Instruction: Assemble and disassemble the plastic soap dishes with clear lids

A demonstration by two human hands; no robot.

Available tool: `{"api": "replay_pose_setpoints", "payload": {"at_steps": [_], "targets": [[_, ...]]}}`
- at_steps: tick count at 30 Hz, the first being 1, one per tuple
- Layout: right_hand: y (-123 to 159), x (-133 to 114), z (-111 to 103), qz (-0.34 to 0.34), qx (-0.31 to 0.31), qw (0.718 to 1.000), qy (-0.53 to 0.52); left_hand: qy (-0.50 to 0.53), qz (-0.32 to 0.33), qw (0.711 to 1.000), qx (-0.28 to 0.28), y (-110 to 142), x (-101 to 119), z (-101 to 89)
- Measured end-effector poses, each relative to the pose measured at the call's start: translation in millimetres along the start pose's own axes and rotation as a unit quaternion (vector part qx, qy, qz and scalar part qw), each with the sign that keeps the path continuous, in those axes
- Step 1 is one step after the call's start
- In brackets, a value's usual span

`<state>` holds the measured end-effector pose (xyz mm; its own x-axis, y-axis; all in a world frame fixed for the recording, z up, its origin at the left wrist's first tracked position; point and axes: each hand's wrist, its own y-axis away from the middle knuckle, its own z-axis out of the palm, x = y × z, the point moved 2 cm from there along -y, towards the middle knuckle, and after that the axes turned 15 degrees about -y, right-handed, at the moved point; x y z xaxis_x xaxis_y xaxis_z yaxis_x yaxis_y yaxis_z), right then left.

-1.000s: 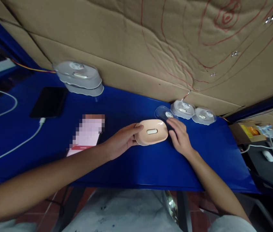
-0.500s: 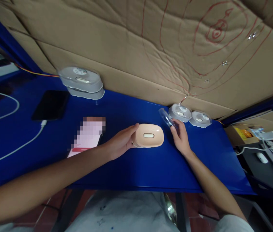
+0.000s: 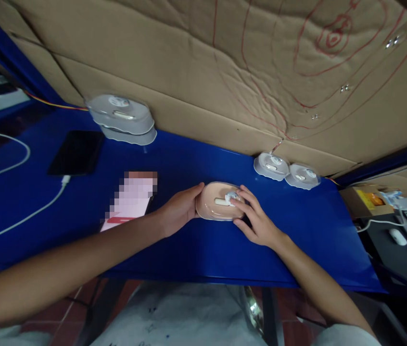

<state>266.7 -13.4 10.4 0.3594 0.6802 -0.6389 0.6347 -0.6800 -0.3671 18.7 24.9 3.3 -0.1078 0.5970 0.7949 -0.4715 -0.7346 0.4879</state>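
A peach oval plastic box (image 3: 209,197) with a white slot-shaped piece on top is held just above the blue table. My left hand (image 3: 180,209) grips its left end, thumb on top and fingers mostly hidden beneath. Over the box sits a clear plastic cover (image 3: 231,197) with a round white sticker. At the right end, my right hand (image 3: 261,228) has its fingers on the cover's top and edge, with the thumb at the near side. Whether the cover is fully seated, I cannot tell.
Grey boxes with clear covers stand along the cardboard wall: a stack (image 3: 122,117) at left, two more (image 3: 271,166) at right. A phone (image 3: 131,197) with a blurred screen and a dark device (image 3: 76,153) on a white cable lie left. Beyond the table's right end sits a white mouse (image 3: 398,237).
My right hand has brought the clear cover from the right, near the grey boxes, onto the peach box. My left hand still holds the box in nearly the same place.
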Motion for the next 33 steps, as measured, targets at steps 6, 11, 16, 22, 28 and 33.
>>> {"api": "replay_pose_setpoints", "payload": {"at_steps": [6,11,16,22,28,33], "targets": [[1,3,-5,0.029,0.016,0.999,-0.016,-0.046,0.073,0.993,-0.078,7,5,7.0],[1,15,-27,0.077,0.061,0.995,-0.006,-0.057,0.047,0.996,-0.046,13,5,9.0],[16,51,-80,0.155,0.165,0.957,0.180,-0.047,0.040,0.998,0.003,10,13,3.0],[46,92,-138,0.200,0.306,0.891,0.268,-0.074,0.061,0.995,0.009,6,19,-0.6],[15,35,-73,0.114,0.171,0.967,0.154,-0.129,0.081,0.988,-0.011,10,16,3.6],[-6,-1,-3,0.063,-0.026,0.996,0.056,-0.165,0.100,0.981,0.003,14,14,6.6]]}}
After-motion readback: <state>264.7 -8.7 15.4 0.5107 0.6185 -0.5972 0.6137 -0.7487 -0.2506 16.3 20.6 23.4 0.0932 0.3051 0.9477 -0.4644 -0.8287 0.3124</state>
